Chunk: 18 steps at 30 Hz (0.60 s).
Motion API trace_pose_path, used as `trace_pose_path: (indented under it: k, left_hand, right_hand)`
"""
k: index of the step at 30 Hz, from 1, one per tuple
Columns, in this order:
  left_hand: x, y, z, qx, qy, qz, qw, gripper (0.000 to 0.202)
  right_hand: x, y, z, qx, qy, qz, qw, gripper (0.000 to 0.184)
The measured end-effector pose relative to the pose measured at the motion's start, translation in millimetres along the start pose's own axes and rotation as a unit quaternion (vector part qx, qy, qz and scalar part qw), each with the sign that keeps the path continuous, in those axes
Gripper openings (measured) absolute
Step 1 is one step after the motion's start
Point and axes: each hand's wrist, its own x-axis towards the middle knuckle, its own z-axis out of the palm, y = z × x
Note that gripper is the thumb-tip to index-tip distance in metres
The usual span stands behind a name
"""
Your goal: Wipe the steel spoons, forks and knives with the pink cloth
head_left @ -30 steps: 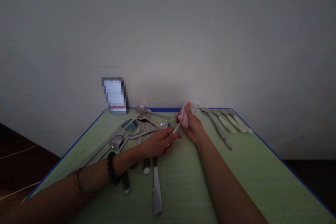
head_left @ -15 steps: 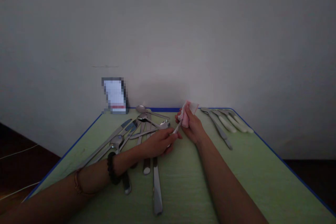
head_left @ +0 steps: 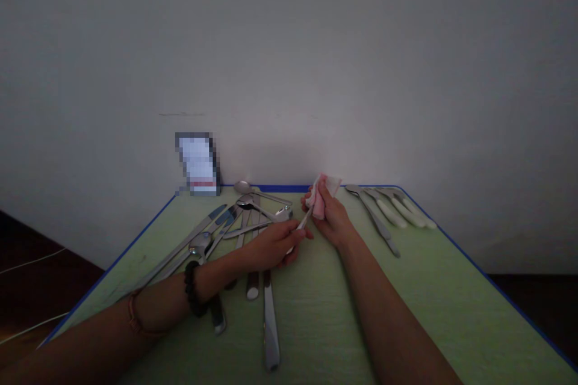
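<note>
My left hand point(head_left: 276, 245) is closed around a slim, pale metal piece of cutlery point(head_left: 306, 218), which points up and to the right. Its far end disappears into a pink and white cloth point(head_left: 318, 203), so I cannot tell which kind it is. Folded around that end, the cloth is gripped in my right hand point(head_left: 335, 220). Beneath and beside my left hand lie loose spoons, among them one spoon point(head_left: 201, 243), and several knives, including a long knife point(head_left: 271, 331) near the front.
On the right of the green table point(head_left: 433, 301), a metal utensil point(head_left: 372, 216) lies beside several pale-handled pieces of cutlery point(head_left: 397, 210). A blurred phone point(head_left: 197, 162) leans against the wall point(head_left: 289, 72) at the back left. Blue edging runs around the tabletop.
</note>
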Motion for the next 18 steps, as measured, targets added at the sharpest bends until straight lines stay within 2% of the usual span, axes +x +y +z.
trace_pose_path:
  k: [5,7,11,15,18]
  left_hand:
    - [0.9,-4.6,0.4,-0.027,0.015,0.005,1.000,0.040]
    - [1.8,-6.2,0.8,-0.028,0.014,0.012,0.999,0.039]
    - [2.2,-3.5,1.9,0.000,0.014,0.014,1.000,0.037]
    - [0.6,4.1,2.4,0.030,0.010,0.013,0.999,0.036]
    - [-0.5,6.8,1.7,0.031,0.005,0.012,0.999,0.037]
  right_hand:
    - [-5.9,0.5,0.2,-0.051,-0.078,0.038,0.995,0.040]
    - [-7.0,1.1,0.5,-0.063,-0.086,0.043,0.993,0.041]
    - [-3.4,1.7,1.2,-0.033,-0.033,0.018,0.999,0.038]
    - [2.8,-0.1,0.3,0.020,0.052,-0.055,0.997,0.038]
    - [3.8,-1.2,0.1,0.018,0.067,-0.082,0.994,0.039]
